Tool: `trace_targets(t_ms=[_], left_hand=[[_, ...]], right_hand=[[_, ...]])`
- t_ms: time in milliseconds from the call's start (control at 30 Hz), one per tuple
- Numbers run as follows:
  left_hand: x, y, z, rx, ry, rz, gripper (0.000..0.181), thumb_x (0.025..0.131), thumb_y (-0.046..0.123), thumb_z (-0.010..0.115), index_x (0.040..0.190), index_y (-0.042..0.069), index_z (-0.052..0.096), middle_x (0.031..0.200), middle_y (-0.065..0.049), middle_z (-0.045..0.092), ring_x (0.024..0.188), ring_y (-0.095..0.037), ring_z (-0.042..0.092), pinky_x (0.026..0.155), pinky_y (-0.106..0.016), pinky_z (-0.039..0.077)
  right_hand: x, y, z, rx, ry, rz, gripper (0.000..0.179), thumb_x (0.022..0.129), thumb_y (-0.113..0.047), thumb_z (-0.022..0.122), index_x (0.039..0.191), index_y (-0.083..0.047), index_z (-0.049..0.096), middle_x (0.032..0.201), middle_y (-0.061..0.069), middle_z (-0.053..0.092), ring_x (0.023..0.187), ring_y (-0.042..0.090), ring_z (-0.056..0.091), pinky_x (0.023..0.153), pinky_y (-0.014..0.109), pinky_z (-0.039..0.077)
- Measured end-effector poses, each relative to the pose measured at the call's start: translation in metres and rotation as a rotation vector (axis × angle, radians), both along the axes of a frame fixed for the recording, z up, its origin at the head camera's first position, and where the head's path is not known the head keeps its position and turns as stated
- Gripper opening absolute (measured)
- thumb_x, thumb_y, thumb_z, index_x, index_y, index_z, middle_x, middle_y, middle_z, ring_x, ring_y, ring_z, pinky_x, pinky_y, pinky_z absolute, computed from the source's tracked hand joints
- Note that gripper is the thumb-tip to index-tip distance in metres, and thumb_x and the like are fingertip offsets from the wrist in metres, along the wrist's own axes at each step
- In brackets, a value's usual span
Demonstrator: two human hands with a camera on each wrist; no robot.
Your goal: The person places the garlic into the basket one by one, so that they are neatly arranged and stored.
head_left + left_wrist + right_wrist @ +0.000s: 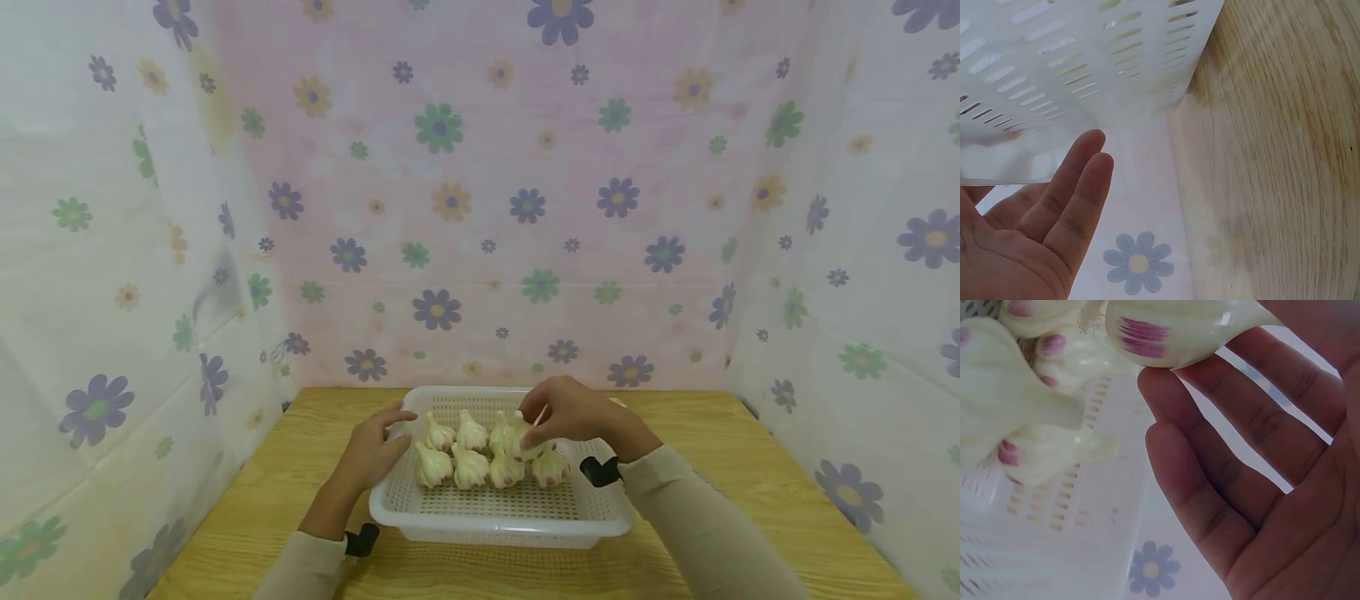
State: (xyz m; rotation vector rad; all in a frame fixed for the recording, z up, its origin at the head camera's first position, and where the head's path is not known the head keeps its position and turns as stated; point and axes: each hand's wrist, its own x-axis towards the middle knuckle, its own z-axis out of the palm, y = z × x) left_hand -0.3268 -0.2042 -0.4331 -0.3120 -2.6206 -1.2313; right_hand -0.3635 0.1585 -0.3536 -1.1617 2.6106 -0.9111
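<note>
A white plastic basket (510,527) with slotted walls holds several pale garlic bulbs, such as one at front left (433,467) and another at front right (551,468). My right hand (572,410) grips a garlic bulb (1172,334) over the right part of the group; purple streaks mark its skin. Two of that hand's fingers stretch out below the bulb in the right wrist view. At the basket's left rim, my left hand (372,450) rests with fingers fairly straight. The left wrist view shows two of its fingertips (1091,140) beside the slotted wall.
The basket stands on a wood-grain table (277,500). Flower-patterned sheets (487,233) hang behind it and on both sides. Each wrist carries a black mount, one on the left (362,540) and one on the right (600,472).
</note>
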Motion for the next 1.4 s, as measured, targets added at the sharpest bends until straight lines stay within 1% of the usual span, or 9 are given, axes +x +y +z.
trace_targets(t_ms=[133,200,300,367,533,600,867,1133,1400], left_hand=[[-0.001,0.000,0.001,0.007,-0.006,0.003,0.036,0.098,0.014,0.063,0.133,0.016,0.070,0.162,-0.010,0.045,0.125,-0.048,0.062,0.081,-0.043,0.062],[-0.001,0.000,0.001,0.012,-0.008,0.008,0.037,0.097,0.014,0.063,0.134,0.016,0.070,0.162,-0.008,0.045,0.123,-0.046,0.065,0.073,-0.036,0.059],[0.000,0.000,0.002,0.008,-0.012,0.017,0.038,0.097,0.015,0.064,0.134,0.016,0.069,0.162,-0.007,0.046,0.120,-0.043,0.067,0.068,-0.031,0.054],[0.000,0.001,0.001,0.003,-0.010,0.019,0.038,0.097,0.016,0.064,0.134,0.016,0.070,0.162,-0.008,0.046,0.120,-0.044,0.067,0.070,-0.033,0.056],[0.000,0.001,0.000,-0.008,-0.007,0.024,0.037,0.097,0.017,0.064,0.133,0.018,0.070,0.162,-0.008,0.045,0.122,-0.047,0.064,0.084,-0.045,0.062],[0.001,0.000,0.000,-0.008,-0.009,0.028,0.036,0.096,0.017,0.065,0.132,0.019,0.070,0.162,-0.006,0.046,0.123,-0.047,0.064,0.087,-0.048,0.062],[0.000,0.001,0.000,0.004,-0.008,0.019,0.036,0.096,0.016,0.065,0.131,0.017,0.071,0.161,-0.006,0.046,0.115,-0.041,0.069,0.076,-0.042,0.063],[0.000,0.001,0.001,0.018,-0.012,0.011,0.039,0.095,0.015,0.065,0.133,0.015,0.070,0.162,-0.008,0.045,0.111,-0.037,0.072,0.078,-0.041,0.064],[0.000,0.001,0.004,0.040,-0.036,0.002,0.038,0.095,0.014,0.065,0.133,0.014,0.070,0.163,-0.010,0.044,0.112,-0.037,0.071,0.076,-0.040,0.064]], right_hand=[[-0.002,-0.011,-0.004,0.017,0.026,0.050,0.022,0.085,-0.035,0.085,0.079,-0.021,0.069,0.086,-0.010,0.064,0.092,0.015,0.072,0.080,0.026,0.061],[-0.002,-0.018,-0.004,0.025,0.039,0.076,0.027,0.085,-0.034,0.084,0.074,-0.020,0.064,0.077,-0.009,0.055,0.078,0.012,0.065,0.074,0.024,0.056],[-0.001,-0.027,-0.006,0.045,0.046,0.094,0.020,0.084,-0.035,0.085,0.077,-0.023,0.070,0.078,-0.010,0.061,0.075,0.008,0.059,0.072,0.025,0.054],[0.001,-0.033,-0.006,0.057,0.028,0.093,0.018,0.083,-0.035,0.086,0.078,-0.024,0.072,0.080,-0.011,0.062,0.075,0.008,0.060,0.073,0.025,0.054],[0.003,-0.046,-0.008,0.102,-0.015,0.081,0.016,0.081,-0.039,0.087,0.093,-0.031,0.080,0.107,-0.014,0.075,0.098,0.010,0.072,0.082,0.029,0.060],[0.003,-0.053,-0.010,0.118,-0.016,0.103,0.014,0.081,-0.039,0.087,0.090,-0.030,0.080,0.105,-0.016,0.075,0.098,0.008,0.072,0.084,0.030,0.060],[0.003,-0.081,-0.020,0.170,-0.004,0.146,0.011,0.080,-0.037,0.088,0.083,-0.031,0.080,0.089,-0.021,0.073,0.086,0.000,0.068,0.078,0.024,0.058],[0.007,-0.106,-0.019,0.212,0.006,0.167,0.012,0.080,-0.034,0.089,0.080,-0.029,0.078,0.093,-0.019,0.075,0.089,-0.002,0.068,0.077,0.022,0.057],[0.009,-0.127,-0.024,0.260,-0.008,0.193,0.018,0.084,-0.030,0.087,0.073,-0.025,0.074,0.072,-0.018,0.071,0.064,0.002,0.066,0.061,0.020,0.056]])
